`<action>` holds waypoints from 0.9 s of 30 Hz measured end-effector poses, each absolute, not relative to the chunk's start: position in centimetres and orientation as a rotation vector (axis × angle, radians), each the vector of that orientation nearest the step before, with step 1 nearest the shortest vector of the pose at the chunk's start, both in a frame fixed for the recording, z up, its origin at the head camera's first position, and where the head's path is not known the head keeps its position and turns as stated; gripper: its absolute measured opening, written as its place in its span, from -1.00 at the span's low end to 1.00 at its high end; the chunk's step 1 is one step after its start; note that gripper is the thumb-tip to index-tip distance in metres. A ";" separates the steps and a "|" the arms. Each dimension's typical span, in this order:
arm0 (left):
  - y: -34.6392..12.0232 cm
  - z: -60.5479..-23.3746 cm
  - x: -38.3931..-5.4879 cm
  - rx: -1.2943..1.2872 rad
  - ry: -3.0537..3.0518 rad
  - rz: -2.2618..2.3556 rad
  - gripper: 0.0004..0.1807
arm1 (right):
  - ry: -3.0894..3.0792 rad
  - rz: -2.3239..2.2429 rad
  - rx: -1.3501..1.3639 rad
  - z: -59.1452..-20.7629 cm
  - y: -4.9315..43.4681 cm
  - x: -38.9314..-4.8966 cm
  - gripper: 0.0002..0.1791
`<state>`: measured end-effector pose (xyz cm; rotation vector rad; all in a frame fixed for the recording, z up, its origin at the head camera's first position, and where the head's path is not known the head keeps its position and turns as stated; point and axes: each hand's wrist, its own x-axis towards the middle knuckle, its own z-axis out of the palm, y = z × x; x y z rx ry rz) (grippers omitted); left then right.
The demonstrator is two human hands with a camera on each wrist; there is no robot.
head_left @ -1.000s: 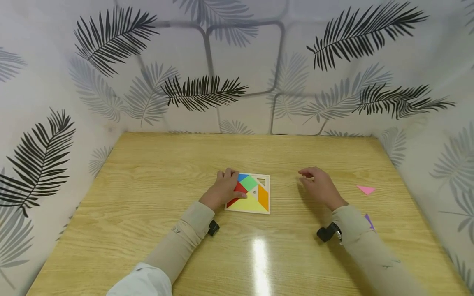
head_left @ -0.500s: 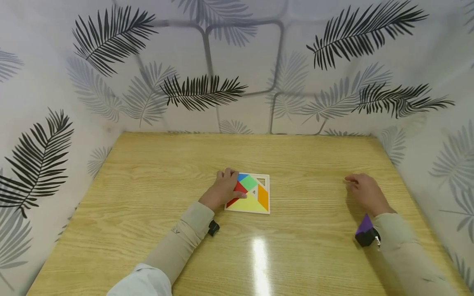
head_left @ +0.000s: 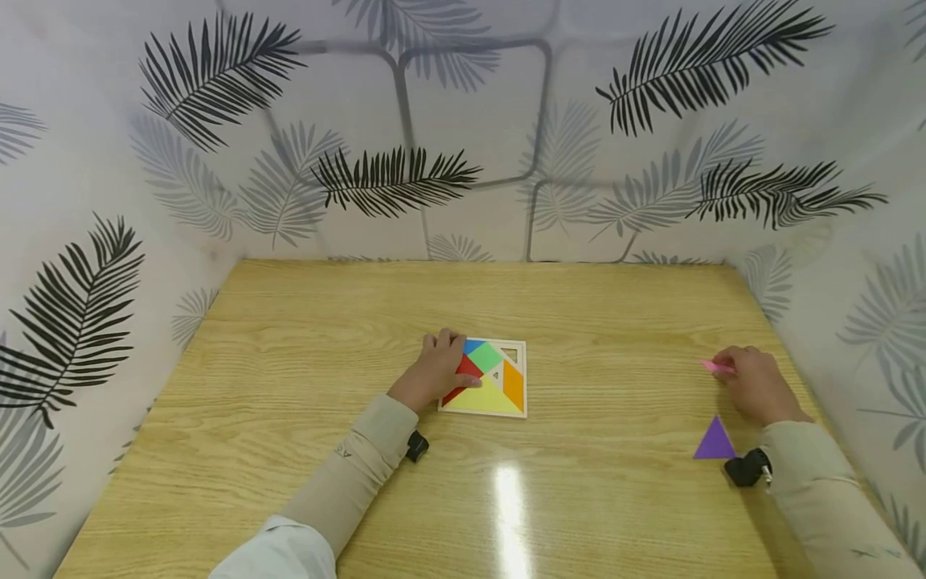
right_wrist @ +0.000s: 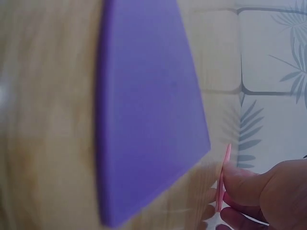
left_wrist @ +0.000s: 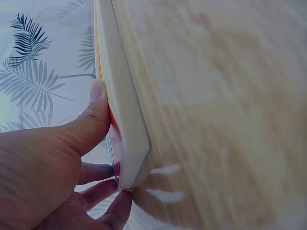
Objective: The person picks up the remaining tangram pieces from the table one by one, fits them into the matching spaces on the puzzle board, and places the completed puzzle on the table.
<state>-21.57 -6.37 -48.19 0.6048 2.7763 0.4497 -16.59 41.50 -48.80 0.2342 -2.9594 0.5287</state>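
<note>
A square wooden tangram board lies mid-table, holding blue, green, red, yellow and orange pieces; two pale recesses show at its upper right and middle. My left hand grips its left side, thumb over the top face and fingers curled at the edge, as the left wrist view confirms on the board's side. At the table's right, my right hand pinches a pink triangular tangram piece between thumb and fingers. A purple triangular piece lies flat just nearer than that hand, large in the right wrist view.
The wooden table meets a leaf-patterned cloth at the back and sides. A bright reflection shows on the tabletop in front of the board. Black wrist cameras sit under both cuffs.
My right hand has moved right from beside the board to the pink triangle and taken hold of it. The purple triangle is now uncovered. The left hand has stayed on the board.
</note>
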 end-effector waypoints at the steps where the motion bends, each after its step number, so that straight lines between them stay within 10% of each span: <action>1: -6.4 -48.2 -21.6 0.607 2.776 0.453 -0.11 | -2.969 0.534 0.231 -48.8 41.5 -16.6 -0.80; 27: -6.4 -48.2 -21.6 0.620 2.786 0.432 -0.12 | -3.026 0.745 0.186 -48.8 40.7 -16.1 -0.79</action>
